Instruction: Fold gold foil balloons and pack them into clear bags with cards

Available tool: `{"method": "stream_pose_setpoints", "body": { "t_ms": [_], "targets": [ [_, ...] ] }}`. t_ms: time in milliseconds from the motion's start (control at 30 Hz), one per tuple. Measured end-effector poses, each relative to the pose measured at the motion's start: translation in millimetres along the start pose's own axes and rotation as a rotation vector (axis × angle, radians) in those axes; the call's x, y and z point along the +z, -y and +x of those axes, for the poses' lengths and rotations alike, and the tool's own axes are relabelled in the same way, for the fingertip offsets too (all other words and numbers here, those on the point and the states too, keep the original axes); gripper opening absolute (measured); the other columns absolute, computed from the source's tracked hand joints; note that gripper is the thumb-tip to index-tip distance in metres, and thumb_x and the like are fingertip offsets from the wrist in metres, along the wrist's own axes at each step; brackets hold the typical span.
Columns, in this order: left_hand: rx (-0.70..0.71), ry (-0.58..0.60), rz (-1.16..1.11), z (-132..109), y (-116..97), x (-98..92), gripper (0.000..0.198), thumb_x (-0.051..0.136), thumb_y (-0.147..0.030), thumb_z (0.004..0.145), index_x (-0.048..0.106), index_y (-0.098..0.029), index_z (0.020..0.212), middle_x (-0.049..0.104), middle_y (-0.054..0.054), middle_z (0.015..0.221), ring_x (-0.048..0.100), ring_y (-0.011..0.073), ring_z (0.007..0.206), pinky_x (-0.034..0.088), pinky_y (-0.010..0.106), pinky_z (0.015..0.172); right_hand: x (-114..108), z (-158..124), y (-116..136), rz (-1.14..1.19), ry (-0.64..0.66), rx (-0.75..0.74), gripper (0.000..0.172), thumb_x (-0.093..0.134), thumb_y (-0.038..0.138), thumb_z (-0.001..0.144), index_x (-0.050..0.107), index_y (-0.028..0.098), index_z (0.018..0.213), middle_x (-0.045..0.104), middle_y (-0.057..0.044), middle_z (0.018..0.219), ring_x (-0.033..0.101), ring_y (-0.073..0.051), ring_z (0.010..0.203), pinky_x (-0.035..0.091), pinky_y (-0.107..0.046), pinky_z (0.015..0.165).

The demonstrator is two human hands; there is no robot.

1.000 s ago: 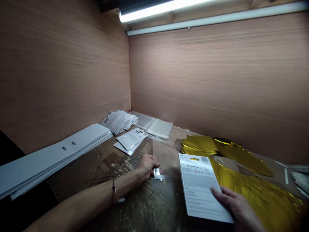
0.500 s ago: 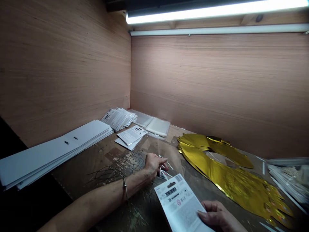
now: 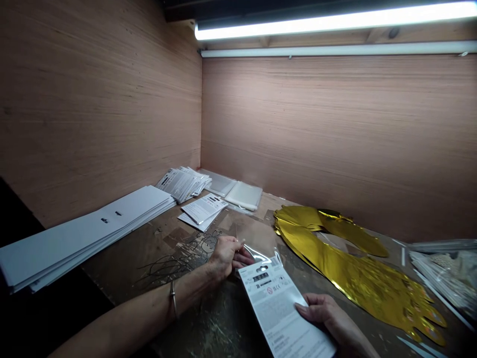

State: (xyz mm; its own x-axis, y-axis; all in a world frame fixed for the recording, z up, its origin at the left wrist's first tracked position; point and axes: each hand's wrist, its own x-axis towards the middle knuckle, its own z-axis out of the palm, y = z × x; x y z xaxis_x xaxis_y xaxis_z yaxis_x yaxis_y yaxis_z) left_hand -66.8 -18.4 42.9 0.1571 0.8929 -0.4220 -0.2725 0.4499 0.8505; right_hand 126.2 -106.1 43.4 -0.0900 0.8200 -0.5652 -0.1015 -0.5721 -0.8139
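My left hand (image 3: 229,256) pinches the edge of a clear plastic bag (image 3: 257,243), whose mouth faces me. In my right hand (image 3: 322,315) is a white printed card (image 3: 285,313) with a hang hole at its top, gripped by its right side between thumb and fingers. The card's top edge meets the mouth of the bag; how far it reaches inside I cannot tell. Beyond my left hand lie two printed cards (image 3: 204,208), overlapping on the table (image 3: 156,298).
Long white card sheets (image 3: 89,223) are stacked at the left. Behind them lies a pile of printed cards (image 3: 182,183), beside stacks of clear bags (image 3: 244,195). Shiny gold foil pieces (image 3: 346,268) spread over the right side. Plastic-wrapped items (image 3: 447,273) sit at the far right.
The card has moved up to the bag's mouth. My left hand has drawn back slightly leftward, and the bag's opening now shows wider.
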Motion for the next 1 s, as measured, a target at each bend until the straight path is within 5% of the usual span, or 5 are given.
{"method": "stream_pose_setpoints", "body": {
  "t_ms": [233,400,800,1000],
  "targets": [
    [0.068,-0.053,-0.033,-10,5,-6.5,0.028,0.047,-0.028,0.072,0.036,-0.014,0.052,0.049,0.0,0.041,0.047,0.0095,0.03,0.026,0.014,0.027,12,-3,0,0.0,-0.015,-0.118,0.02,0.062,0.031,0.057,0.059,0.011,0.06,0.061,-0.003,0.051,0.056,-0.016,0.048,0.04,-0.024,0.046],
    [0.076,-0.039,-0.085,-11,10,-2.0,0.031,0.056,-0.036,0.063,0.034,-0.015,0.056,0.051,0.0,0.043,0.05,0.0136,0.033,0.032,0.018,0.029,22,3,2,-0.031,-0.092,-0.193,0.02,0.062,0.032,0.057,0.057,0.013,0.061,0.061,-0.001,0.05,0.055,-0.016,0.047,0.04,-0.024,0.046],
    [0.043,0.079,-0.225,-1,8,8.9,0.009,0.058,-0.007,0.056,0.054,-0.007,0.064,0.06,0.007,0.056,0.057,0.0174,0.049,0.047,0.032,0.048,20,8,13,-0.049,-0.127,-0.253,0.018,0.062,0.029,0.056,0.057,0.011,0.058,0.059,-0.001,0.049,0.053,-0.014,0.046,0.039,-0.023,0.045],
    [0.06,0.098,-0.384,1,12,18.7,0.015,0.055,0.0,0.055,0.055,-0.007,0.069,0.062,0.008,0.063,0.059,0.0207,0.06,0.047,0.038,0.064,26,14,15,-0.023,-0.132,-0.218,0.017,0.064,0.027,0.053,0.057,0.012,0.053,0.057,0.001,0.045,0.051,-0.012,0.043,0.037,-0.021,0.042]
  ]
}}
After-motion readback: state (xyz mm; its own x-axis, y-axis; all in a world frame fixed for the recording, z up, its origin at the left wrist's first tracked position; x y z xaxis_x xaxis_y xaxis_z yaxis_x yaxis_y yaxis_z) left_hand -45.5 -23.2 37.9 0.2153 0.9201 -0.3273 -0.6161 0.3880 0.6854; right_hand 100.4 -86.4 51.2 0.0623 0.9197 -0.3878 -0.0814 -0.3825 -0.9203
